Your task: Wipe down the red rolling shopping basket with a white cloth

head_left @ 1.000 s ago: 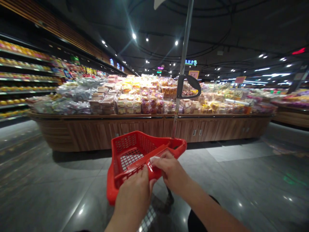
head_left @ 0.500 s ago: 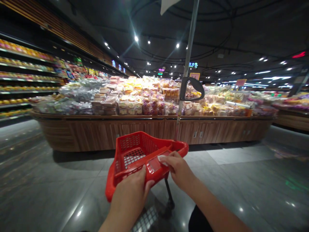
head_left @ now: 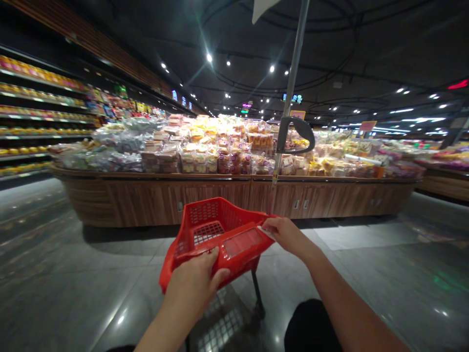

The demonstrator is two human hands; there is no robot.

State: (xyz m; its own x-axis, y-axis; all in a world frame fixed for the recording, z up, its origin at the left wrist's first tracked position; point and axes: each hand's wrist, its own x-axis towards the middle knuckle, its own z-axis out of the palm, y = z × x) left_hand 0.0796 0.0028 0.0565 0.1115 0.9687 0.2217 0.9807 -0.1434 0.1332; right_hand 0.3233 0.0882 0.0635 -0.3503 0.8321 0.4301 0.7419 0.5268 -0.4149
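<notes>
A red plastic shopping cart basket (head_left: 205, 230) stands in front of me on the grey floor, and nothing shows inside it. My left hand (head_left: 194, 288) is closed over the near red handle bar. My right hand (head_left: 287, 233) grips the bar's right end, fingers curled round it. A clear panel (head_left: 244, 241) lies on the bar between my two hands. From the cart's right side a grey pole (head_left: 289, 98) rises, with a black loop handle (head_left: 296, 134) partway up.
A long wooden display island (head_left: 234, 195) piled with wrapped baked goods crosses the view just beyond the cart. Stocked shelves (head_left: 32, 117) line the left wall. Another display counter (head_left: 445, 181) stands at the far right. Glossy grey floor tiles surround the cart.
My right hand slid from the middle of the handle bar out to its right end. The cart and I moved slightly closer to the display island.
</notes>
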